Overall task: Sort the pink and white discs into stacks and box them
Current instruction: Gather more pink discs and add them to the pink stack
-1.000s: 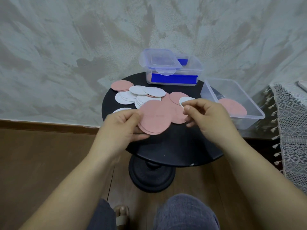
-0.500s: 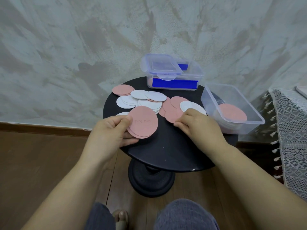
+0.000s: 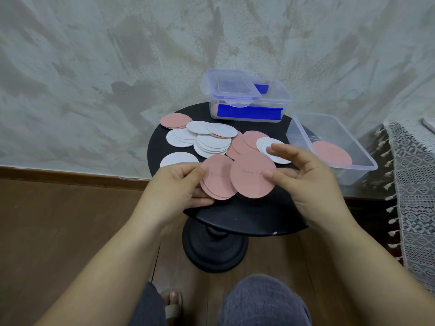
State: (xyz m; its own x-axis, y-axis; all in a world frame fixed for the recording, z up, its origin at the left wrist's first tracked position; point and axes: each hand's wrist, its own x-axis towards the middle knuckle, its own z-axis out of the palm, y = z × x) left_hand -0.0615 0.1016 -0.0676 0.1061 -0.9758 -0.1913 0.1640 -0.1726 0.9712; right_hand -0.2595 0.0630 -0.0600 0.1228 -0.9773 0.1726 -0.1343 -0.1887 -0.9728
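Observation:
My left hand (image 3: 179,184) grips a small stack of pink discs (image 3: 217,182) above the near part of the round black table (image 3: 247,220). My right hand (image 3: 303,177) pinches a single pink disc (image 3: 253,176) that overlaps the right edge of that stack. Loose white discs (image 3: 211,142) and pink discs (image 3: 244,143) lie spread across the table behind my hands, with one more pink pile (image 3: 176,121) at the far left. An open clear box (image 3: 329,128) at the right holds a pink stack (image 3: 332,152).
A lidded clear box with blue clips (image 3: 247,100) stands at the table's back edge against the wall. A lace-covered surface (image 3: 414,184) rises at the right. My knees and a sandalled foot are below, over a wooden floor.
My right hand lifted a pink disc off the table pile and carried it left to the stack in my left hand.

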